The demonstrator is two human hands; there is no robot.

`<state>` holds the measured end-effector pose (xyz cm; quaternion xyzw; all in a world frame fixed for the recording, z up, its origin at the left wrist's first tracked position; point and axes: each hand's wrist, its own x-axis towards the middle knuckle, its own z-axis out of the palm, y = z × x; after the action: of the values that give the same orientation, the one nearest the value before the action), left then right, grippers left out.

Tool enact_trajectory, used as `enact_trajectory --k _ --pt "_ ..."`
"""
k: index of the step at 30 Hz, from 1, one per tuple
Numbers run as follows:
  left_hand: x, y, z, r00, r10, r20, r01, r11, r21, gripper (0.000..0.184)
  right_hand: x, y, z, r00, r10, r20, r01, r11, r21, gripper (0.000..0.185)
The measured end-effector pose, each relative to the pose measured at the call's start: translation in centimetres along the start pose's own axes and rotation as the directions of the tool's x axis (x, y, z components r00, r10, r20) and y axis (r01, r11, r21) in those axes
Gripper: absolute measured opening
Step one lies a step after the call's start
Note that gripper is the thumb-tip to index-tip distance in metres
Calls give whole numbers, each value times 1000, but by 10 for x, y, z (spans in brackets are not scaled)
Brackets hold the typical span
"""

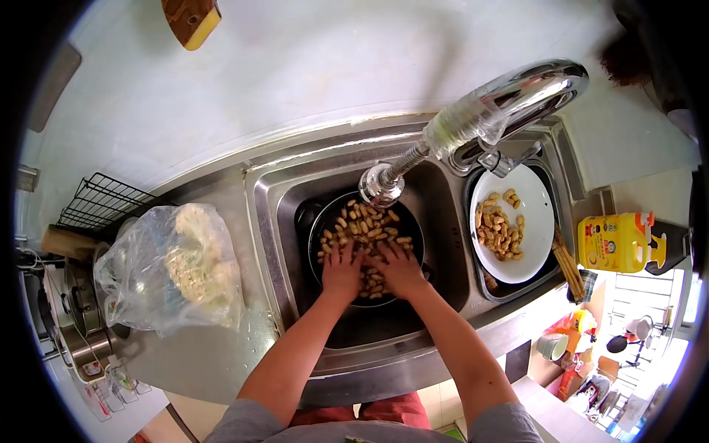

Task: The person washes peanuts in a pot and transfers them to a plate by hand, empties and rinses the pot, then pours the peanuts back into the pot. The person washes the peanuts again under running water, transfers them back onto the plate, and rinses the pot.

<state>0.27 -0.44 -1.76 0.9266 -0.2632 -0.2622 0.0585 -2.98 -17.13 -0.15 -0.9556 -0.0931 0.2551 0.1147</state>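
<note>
Unshelled peanuts (360, 219) lie in a dark round pan (415, 235), which sits in the larger, left-hand basin (447, 284) of a stainless-steel double sink. They gather mostly in the middle and on the far side of the pan, with a few more between the wrists. Both hands reach down into the pan side by side: the left hand (342, 271) rests on the peanuts with its fingers spread and pointing away from the body, and the right hand (399, 271) lies just beside it, fingers likewise spread and extended. Whether either one pinches a peanut under the fingertips I cannot tell.

Just above the far edge of the pan hangs the metal spray head (380, 184) of a tall chrome faucet (543, 83), whose neck is partly wrapped in clear plastic. To the right, over the smaller basin, a white oval plate (533, 193) holds a second batch of peanuts (502, 236), with a bundle of wooden chopsticks (567, 262) near its right edge. Beyond stands a yellow jug (613, 242) with a red cap. On the left, the steel bench (177, 362) carries a clear plastic bag (210, 258) with pale contents, and a black wire rack (107, 204) stands behind it.
</note>
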Motion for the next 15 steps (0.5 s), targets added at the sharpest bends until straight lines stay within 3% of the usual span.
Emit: enact_trajectory --k 1,2,4,6,7,8,9,12,13,15 --pt "1 -2 -5 996 -55 -77 54 998 -21 68 2 4 -3 1000 2 -1 -2 1000 2 62" --pt "3 -5 -9 996 -53 -74 52 998 -19 68 3 9 -7 998 61 -14 -60 996 59 58" --pt "3 -10 -21 957 -99 -274 79 993 -86 63 -1 5 -22 992 123 -21 -120 985 124 55" --pt "-3 -5 -26 959 -123 -253 95 988 -120 60 -6 -5 -32 992 103 73 -117 966 232 40" --pt "-5 -2 -21 987 -104 -124 90 989 -116 56 -6 -8 -29 992 106 72 -120 965 233 40" --pt "-6 -1 -15 997 -83 6 83 990 -113 52 -4 -11 -22 989 40 143 -60 988 139 40" --pt "-6 -1 -8 997 -82 4 82 990 -113 52 -2 -11 -17 975 -21 220 11 999 47 41" --pt "-3 -3 -2 999 -28 44 33 994 -106 45 10 5 0 995 48 85 -54 996 76 48" --pt "-1 -2 -18 996 -78 50 86 976 -200 48 11 8 -8 995 49 86 -55 996 77 48" --pt "2 -4 -26 989 -128 70 143 946 -292 50 12 11 -21 988 151 40 -156 939 307 48"
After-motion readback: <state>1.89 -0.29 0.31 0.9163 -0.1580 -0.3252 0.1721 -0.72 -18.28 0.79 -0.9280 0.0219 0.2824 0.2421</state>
